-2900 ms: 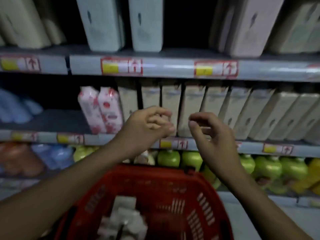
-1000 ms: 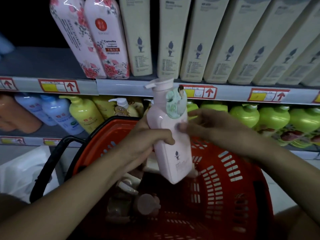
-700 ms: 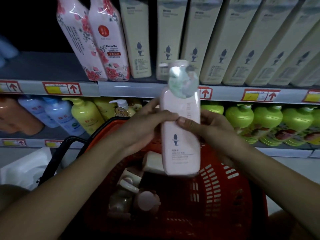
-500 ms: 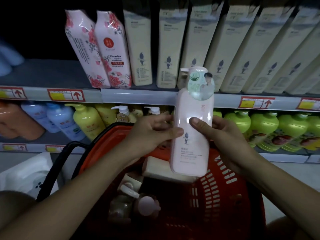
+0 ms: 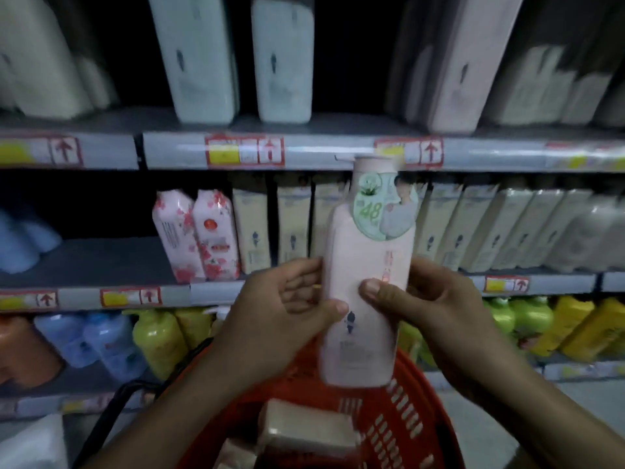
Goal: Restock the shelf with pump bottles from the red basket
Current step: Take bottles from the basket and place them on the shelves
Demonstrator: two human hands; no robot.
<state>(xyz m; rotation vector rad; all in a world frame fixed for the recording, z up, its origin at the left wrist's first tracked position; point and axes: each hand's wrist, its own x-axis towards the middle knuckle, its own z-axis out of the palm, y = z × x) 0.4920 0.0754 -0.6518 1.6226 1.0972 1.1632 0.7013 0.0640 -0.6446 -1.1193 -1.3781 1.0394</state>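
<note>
A tall pink pump bottle (image 5: 367,265) with a round green sticker near its neck stands upright in the air, above the red basket (image 5: 399,421). My left hand (image 5: 280,316) grips its left side and my right hand (image 5: 419,309) grips its right side, both thumbs on the front. The bottle's pump head reaches the price rail of the upper shelf (image 5: 304,152). Inside the basket lies another pale bottle (image 5: 304,431), partly hidden by my arms.
The middle shelf (image 5: 101,262) holds two pink floral bottles (image 5: 199,235) and a row of cream bottles (image 5: 473,228), with bare space to the left. Pale bottles stand on the upper shelf. Yellow, green and blue bottles fill the lower shelf. A black basket handle (image 5: 111,411) arcs at lower left.
Both hands have lifted the pink bottle out of the basket and raised it upright. The view has tilted up, so the upper shelf now shows.
</note>
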